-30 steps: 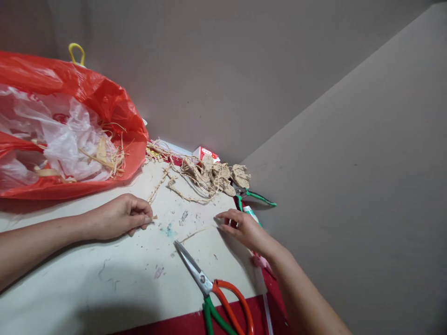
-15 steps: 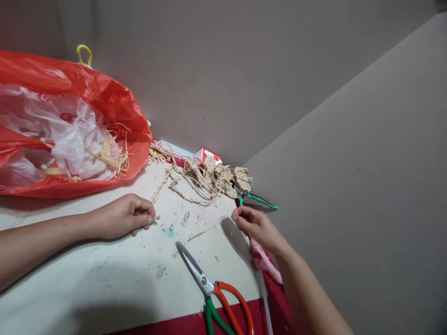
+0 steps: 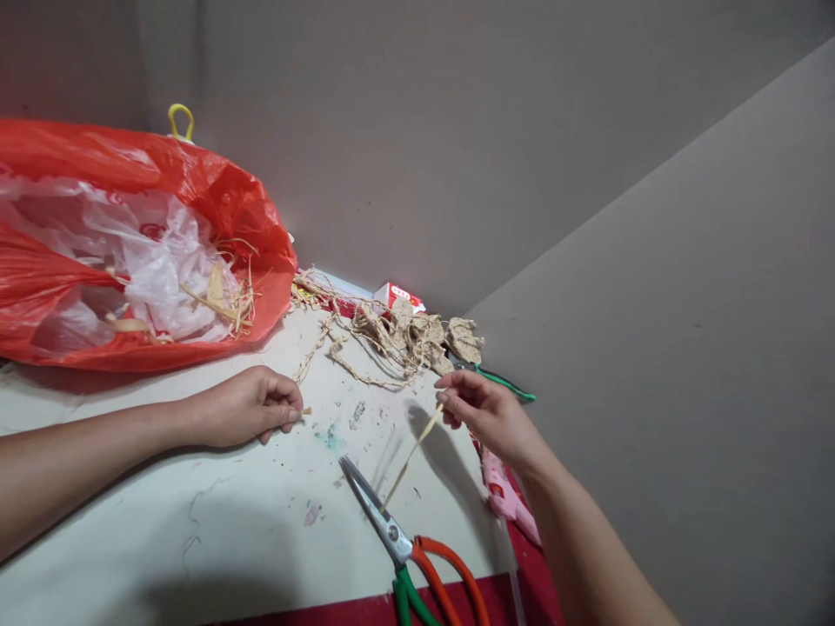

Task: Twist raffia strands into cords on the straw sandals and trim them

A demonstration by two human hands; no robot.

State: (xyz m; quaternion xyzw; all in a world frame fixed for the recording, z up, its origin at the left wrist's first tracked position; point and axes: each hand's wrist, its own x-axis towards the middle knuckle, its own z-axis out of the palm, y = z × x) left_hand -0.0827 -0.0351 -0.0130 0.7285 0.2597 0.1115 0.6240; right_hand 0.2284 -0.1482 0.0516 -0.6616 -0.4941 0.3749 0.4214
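Between the thumb and fingers of my right hand (image 3: 479, 409) is one end of a thin pale raffia-like strip (image 3: 415, 449); its other end hangs down to the scissors. My left hand (image 3: 264, 409) is closed near the red bag, pinching the end of a braided straw cord (image 3: 317, 349), whose short tip sticks out past the fingers. The cord runs back toward a bunch of woven straw leaf shapes (image 3: 424, 335). Below my right hand lie scissors (image 3: 390, 530) with one orange and one green handle, their blades together.
A red plastic bag (image 3: 215, 187) with white plastic and straw scraps fills the left. Green-handled pliers (image 3: 505, 382) and a pink glue gun (image 3: 509, 500) lie at the right edge of the white tabletop (image 3: 261, 522). Grey walls rise behind and to the right.
My right hand has lifted the strip, which now hangs slanted toward the scissors instead of trailing to the left. My left hand keeps its pinch. The whole view has shifted slightly.
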